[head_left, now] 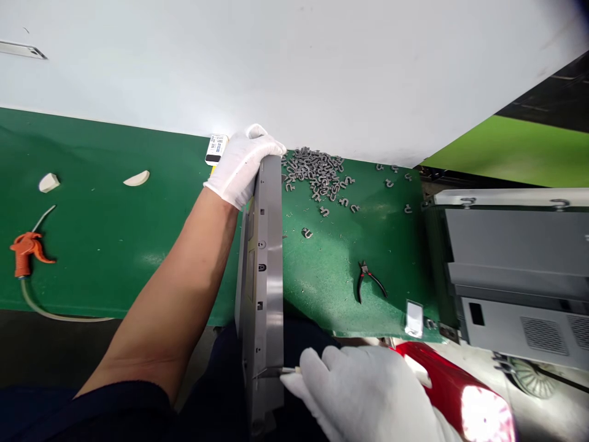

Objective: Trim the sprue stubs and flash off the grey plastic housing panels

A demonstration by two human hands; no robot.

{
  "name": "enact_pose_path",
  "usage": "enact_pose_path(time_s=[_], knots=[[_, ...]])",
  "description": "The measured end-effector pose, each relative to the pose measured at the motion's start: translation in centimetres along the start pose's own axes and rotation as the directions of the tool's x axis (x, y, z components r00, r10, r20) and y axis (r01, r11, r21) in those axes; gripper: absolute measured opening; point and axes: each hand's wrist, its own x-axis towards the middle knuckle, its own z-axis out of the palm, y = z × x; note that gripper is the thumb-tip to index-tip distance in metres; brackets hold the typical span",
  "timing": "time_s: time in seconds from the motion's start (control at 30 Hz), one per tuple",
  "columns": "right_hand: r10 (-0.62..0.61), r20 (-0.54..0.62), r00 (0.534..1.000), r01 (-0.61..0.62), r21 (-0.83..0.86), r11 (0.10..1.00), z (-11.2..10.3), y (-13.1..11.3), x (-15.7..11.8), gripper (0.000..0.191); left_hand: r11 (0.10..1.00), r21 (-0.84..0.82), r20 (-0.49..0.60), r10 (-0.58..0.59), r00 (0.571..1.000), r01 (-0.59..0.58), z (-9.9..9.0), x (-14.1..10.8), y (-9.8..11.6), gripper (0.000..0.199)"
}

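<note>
A long grey plastic panel (pixel 269 245), with small slots and holes along its edge, stands on its side in front of me, its near end over my lap. At its far end, my left hand (pixel 248 159), in a white glove, is closed over the top corner. My right hand (pixel 363 393), also gloved in white, grips a thin tool with a slender metal tip (pixel 269 372). The tip lies against the panel's near part. A pale end at the back of the hand may be the tool's handle; its exact kind cannot be made out.
Many small grey U-shaped clips (pixel 317 172) lie heaped on the green mat (pixel 184 215). Side cutters (pixel 365 279) rest to the right, an orange air blow gun (pixel 27 252) to the left. Grey housings (pixel 515 245) stand at right, near a red shiny object (pixel 460 393).
</note>
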Motion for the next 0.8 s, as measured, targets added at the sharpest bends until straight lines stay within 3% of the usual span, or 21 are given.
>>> enact_pose_path(time_s=[0.57, 0.8], knots=[[-0.032, 0.046, 0.998, 0.030, 0.048, 0.998, -0.94, 0.39, -0.08, 0.045, 0.998, -0.058, 0.034, 0.002, 0.999, 0.000, -0.03, -0.29, 0.32, 0.026], [-0.029, 0.020, 0.999, 0.029, 0.040, 0.999, 0.03, 0.14, -0.39, 0.048, 0.999, -0.009, 0.014, -0.041, 0.999, 0.041, 0.09, -0.48, 0.55, 0.029]])
